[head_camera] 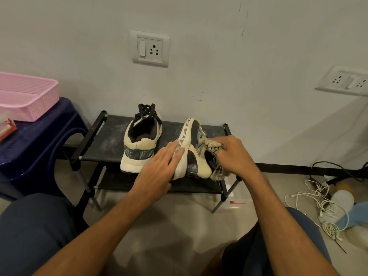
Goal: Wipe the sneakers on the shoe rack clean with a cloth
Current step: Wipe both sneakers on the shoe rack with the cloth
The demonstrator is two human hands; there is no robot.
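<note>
Two cream and black sneakers sit on the top shelf of a low black shoe rack [107,140]. The left sneaker [140,143] stands upright with its heel towards me. The right sneaker [192,150] is tipped on its side, sole facing left. My left hand [157,172] presses straight fingers against that sole. My right hand [234,154] grips a bunched, dirty beige cloth [214,148] against the shoe's upper side; more cloth hangs below the hand.
A dark blue plastic stool [39,140] with a pink basket [27,96] stands left of the rack. White cables [322,206] and a black cable lie tangled on the floor at right. A wall socket [149,48] is above the rack. My knees frame the foreground.
</note>
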